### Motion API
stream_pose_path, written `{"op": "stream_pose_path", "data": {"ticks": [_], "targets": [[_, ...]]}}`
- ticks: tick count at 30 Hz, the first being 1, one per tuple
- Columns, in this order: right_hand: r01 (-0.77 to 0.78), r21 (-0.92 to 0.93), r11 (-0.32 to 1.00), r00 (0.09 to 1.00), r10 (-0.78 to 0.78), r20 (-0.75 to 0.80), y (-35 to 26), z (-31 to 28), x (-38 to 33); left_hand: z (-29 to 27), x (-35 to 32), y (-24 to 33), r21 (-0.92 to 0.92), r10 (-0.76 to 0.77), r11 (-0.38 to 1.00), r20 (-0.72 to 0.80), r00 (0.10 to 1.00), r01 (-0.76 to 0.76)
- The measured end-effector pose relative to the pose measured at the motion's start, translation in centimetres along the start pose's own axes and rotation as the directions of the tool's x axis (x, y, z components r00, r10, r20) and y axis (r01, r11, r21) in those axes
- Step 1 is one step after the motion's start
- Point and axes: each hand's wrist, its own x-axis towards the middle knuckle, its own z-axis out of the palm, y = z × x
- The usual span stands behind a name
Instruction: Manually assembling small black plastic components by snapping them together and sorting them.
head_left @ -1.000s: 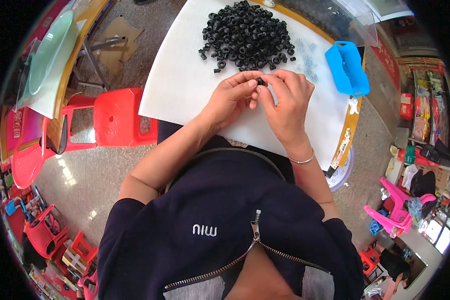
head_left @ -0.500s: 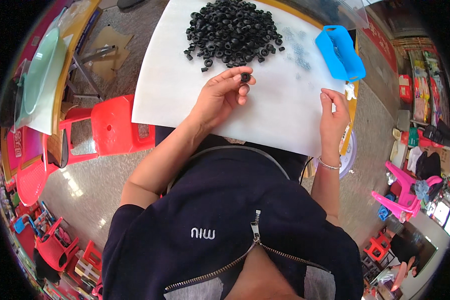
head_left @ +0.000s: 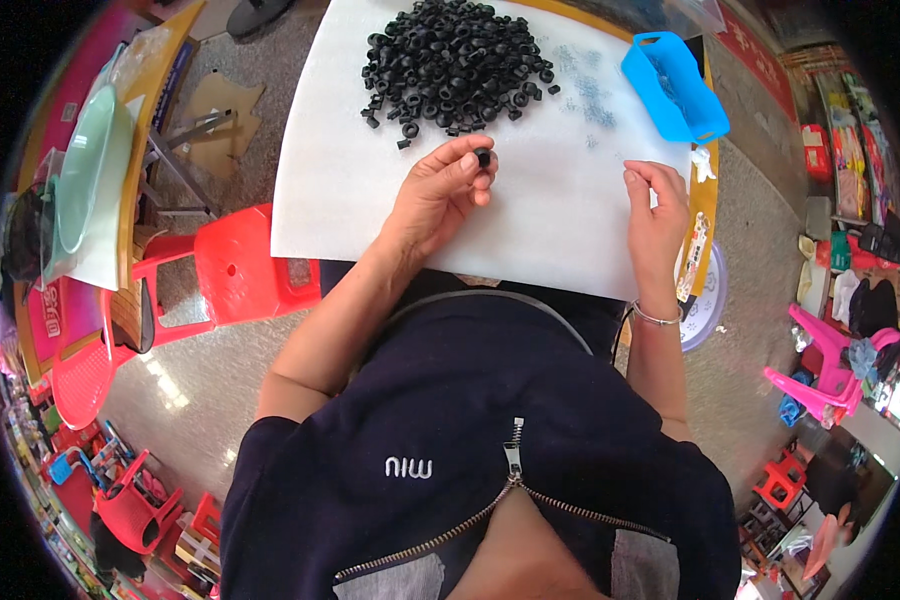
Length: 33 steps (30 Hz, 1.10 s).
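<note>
Over the near half of the white worktop [head_left: 560, 240], one small black piece [head_left: 484, 157] is held in the left hand [head_left: 430, 195], the grip closed on it between thumb and fingers. Farther right, the right hand [head_left: 658, 215] is poised, thumb and forefinger brought near; whether anything is pinched cannot be told. Beyond: tiny pale bits [head_left: 594, 112], scattered; one blue basket [head_left: 698, 112], placed at the right edge; one heap of black pieces [head_left: 450, 70], piled alongside the bits.

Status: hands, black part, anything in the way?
Left hand pinching black part. Right hand over white sheet, grip unclear. Black pile beyond left hand, blue basket beyond right; no obstruction seen.
</note>
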Motion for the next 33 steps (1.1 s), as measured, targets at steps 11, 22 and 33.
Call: {"op": "stream_pose_path", "data": {"ticks": [11,22,33], "targets": [[-0.056,-0.033,0.998,0.994,0.052,-0.092,4.8,0.1,0.0,1.2,0.0,0.0,0.072,0.011,0.997,-0.101,0.995,-0.003],[-0.030,-0.105,0.994,1.000,0.031,0.006,5.4,2.7,0.7,0.9,-0.4,0.2,0.113,-0.004,0.993,-0.111,0.994,0.017],[-0.176,0.055,0.983,0.984,0.175,0.028,4.0,2.5,0.7,1.0,-0.3,0.5,0.096,-0.041,0.994,-0.097,0.994,0.051]]}}
